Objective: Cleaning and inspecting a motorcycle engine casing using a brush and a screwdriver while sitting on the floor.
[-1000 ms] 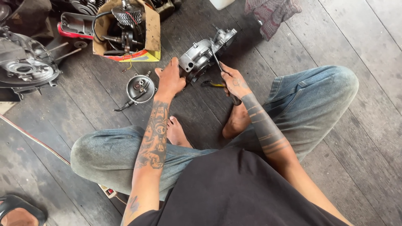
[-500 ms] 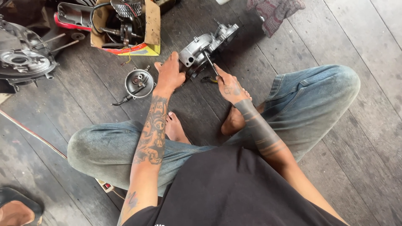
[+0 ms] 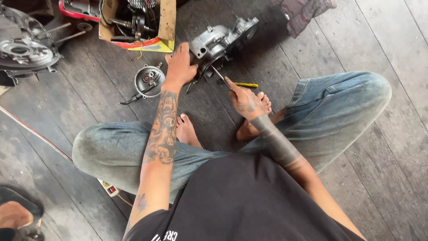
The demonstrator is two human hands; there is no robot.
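I sit cross-legged on a dark wooden floor. A grey metal engine casing (image 3: pixel 221 40) lies in front of my knees. My left hand (image 3: pixel 180 67) grips the casing's near left edge and steadies it. My right hand (image 3: pixel 246 100) is closed around a thin screwdriver (image 3: pixel 217 74) whose tip points up and left into the underside of the casing. A yellow-handled tool (image 3: pixel 246 85) lies on the floor just beyond my right hand.
A round metal part with a cable (image 3: pixel 149 81) lies left of my left hand. A cardboard box of engine parts (image 3: pixel 138 24) stands behind it. A large engine block (image 3: pixel 24 51) sits far left, a rag (image 3: pixel 305 13) at the top right, a cord (image 3: pixel 35 134) at left.
My right hand has drawn back toward me with the screwdriver, its tip still at the casing. My left hand keeps its grip on the casing.
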